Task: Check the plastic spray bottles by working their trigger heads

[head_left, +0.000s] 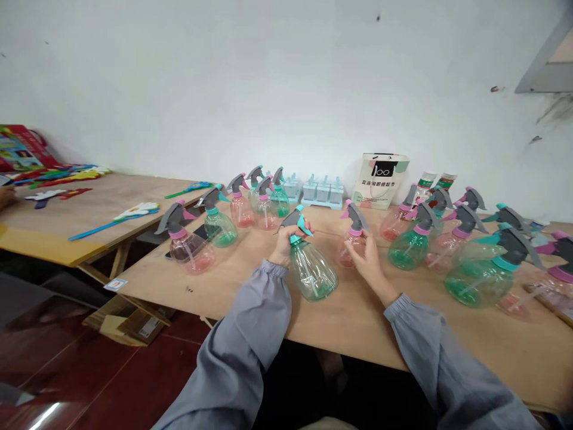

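Observation:
My left hand (286,240) is wrapped round the neck of a green spray bottle (312,272) with a grey and teal trigger head. The bottle is tilted, its base toward me and to the right, over the front of the table. My right hand (367,260) has its fingers around the right side of a pink spray bottle (347,251) with a grey and pink head. That bottle stands upright at the table's middle, and part of its body is hidden behind the fingers. A green spray bottle (408,249) with a pink collar stands just right of this hand.
Several spray bottles stand on the left of the brown table (250,286), more on the right. At the wall are light-blue popsicle moulds (322,192) and a paper bag (380,182). A dark phone (200,234) lies at left. Another table (49,230) holds colourful flat pieces; a person's hand (6,197) shows there.

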The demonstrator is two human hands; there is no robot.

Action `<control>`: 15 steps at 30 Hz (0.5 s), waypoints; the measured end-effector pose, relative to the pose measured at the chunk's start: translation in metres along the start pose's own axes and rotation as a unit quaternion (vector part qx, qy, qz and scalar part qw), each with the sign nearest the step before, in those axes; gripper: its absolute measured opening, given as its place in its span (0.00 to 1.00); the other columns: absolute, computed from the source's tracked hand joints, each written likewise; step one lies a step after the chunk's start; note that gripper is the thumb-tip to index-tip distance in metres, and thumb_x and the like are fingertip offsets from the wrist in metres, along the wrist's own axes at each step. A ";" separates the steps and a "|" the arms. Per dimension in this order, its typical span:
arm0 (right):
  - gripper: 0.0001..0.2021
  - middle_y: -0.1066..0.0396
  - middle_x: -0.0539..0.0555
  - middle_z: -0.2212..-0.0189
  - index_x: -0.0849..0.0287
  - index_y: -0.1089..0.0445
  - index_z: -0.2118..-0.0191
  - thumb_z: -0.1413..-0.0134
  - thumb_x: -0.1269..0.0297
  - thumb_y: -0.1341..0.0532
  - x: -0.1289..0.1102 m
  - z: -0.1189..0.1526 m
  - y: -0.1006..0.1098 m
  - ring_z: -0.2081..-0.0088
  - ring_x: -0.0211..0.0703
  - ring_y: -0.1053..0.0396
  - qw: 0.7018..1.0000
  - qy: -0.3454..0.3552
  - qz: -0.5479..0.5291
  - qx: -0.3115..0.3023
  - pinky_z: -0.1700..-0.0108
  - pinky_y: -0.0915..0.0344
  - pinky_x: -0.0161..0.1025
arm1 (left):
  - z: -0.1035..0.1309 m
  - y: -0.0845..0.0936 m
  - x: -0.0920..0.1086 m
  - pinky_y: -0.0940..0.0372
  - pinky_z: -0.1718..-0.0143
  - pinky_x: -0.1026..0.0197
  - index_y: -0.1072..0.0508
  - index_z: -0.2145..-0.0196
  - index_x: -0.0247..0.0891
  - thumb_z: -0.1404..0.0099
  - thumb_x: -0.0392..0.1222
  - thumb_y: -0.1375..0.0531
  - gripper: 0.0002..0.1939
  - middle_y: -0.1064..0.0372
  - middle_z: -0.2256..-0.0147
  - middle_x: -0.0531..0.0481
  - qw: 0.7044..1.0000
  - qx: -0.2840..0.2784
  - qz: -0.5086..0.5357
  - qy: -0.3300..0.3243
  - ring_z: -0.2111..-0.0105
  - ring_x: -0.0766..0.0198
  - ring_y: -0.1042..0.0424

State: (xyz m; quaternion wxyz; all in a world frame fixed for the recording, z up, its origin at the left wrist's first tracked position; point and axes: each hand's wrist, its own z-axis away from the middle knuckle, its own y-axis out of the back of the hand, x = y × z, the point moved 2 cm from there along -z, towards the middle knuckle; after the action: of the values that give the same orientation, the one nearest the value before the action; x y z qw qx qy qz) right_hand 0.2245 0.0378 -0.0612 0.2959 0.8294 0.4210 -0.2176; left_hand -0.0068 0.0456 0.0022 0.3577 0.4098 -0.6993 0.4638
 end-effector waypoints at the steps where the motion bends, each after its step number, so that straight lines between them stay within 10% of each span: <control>1: 0.26 0.30 0.61 0.50 0.56 0.38 0.45 0.44 0.46 0.37 0.000 0.001 0.001 0.48 0.56 0.30 1.000 -0.003 0.000 0.002 0.42 0.36 0.57 | 0.001 -0.001 0.000 0.32 0.52 0.49 0.34 0.74 0.40 0.59 0.42 0.45 0.10 0.28 0.68 0.46 1.000 -0.011 -0.003 0.004 0.55 0.51 0.25; 15: 0.27 0.30 0.62 0.49 0.56 0.38 0.46 0.44 0.45 0.37 0.000 0.003 0.003 0.47 0.56 0.30 0.999 -0.027 -0.021 -0.003 0.42 0.36 0.59 | 0.006 -0.004 0.007 0.33 0.62 0.60 0.27 0.71 0.39 0.59 0.38 0.42 0.13 0.26 0.68 0.50 0.997 -0.039 0.053 0.029 0.58 0.57 0.25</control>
State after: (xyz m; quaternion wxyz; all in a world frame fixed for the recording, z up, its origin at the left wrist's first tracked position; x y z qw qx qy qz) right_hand 0.2265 0.0339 -0.0626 0.3053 0.8130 0.4312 -0.2448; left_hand -0.0066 0.0374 0.0078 0.3683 0.3440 -0.7272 0.4659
